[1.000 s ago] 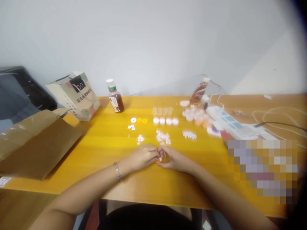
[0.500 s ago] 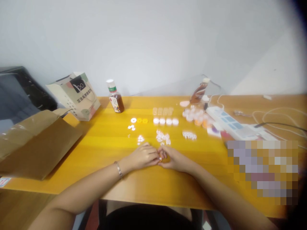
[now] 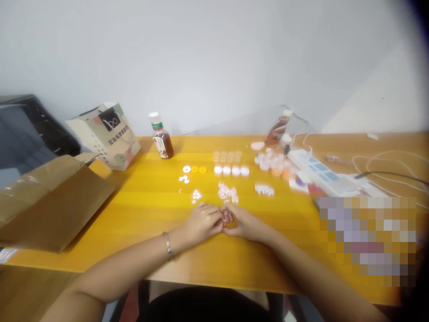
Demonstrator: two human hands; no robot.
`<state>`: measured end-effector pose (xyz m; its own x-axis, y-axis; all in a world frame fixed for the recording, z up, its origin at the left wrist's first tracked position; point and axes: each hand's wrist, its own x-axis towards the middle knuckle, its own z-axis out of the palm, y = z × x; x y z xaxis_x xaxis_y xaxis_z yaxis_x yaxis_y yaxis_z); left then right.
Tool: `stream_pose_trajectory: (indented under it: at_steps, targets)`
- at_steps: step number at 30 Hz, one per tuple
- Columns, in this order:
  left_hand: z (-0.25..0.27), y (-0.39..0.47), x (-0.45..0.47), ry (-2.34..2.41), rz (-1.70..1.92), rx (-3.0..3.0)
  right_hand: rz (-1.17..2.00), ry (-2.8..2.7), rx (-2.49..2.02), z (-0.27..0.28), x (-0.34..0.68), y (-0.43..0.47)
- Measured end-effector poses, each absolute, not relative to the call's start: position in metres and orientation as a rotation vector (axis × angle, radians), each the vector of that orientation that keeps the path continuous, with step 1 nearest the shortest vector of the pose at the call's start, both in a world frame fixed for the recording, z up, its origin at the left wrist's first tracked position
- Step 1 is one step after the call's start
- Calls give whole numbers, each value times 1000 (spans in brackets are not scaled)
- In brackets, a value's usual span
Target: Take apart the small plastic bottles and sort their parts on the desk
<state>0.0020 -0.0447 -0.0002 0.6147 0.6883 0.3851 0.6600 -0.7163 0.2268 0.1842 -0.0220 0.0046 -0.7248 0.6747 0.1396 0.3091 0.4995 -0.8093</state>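
Observation:
My left hand (image 3: 205, 223) and my right hand (image 3: 243, 222) meet over the front of the wooden table, their fingertips closed together. Between them a small orange-and-white piece (image 3: 224, 222) just shows; it is too small and too covered to name. Just beyond the fingers lie small white pieces (image 3: 196, 195), a cluster of white wheel-like parts (image 3: 228, 192) and a group of small white parts (image 3: 264, 190). Behind these stand a row of white round discs (image 3: 231, 171), some clear plastic pieces (image 3: 228, 156), and one white and two yellow rings (image 3: 195, 169).
An open cardboard box (image 3: 50, 205) and a paper bag (image 3: 112, 138) stand at left. Two drink bottles, one upright (image 3: 162, 141) and one tilted (image 3: 278, 129), stand at the back. A power strip (image 3: 315, 170), cables and a heap of pale and orange pieces (image 3: 271, 162) occupy the right.
My left hand has turned slightly at the wrist and its fingers have shifted around the small piece. My right hand stays nearly still. The things on the table have not moved.

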Motion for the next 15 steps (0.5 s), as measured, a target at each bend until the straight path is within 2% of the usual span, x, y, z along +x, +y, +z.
stream_pose_trajectory:
  at_steps: [8, 15]
  targets:
    - [8, -47, 0, 1124, 837, 2647, 1097, -2308, -855, 5, 184, -22]
    - [21, -6, -57, 1306, 820, 2888, 1123, -2321, -968, 15, 184, -26]
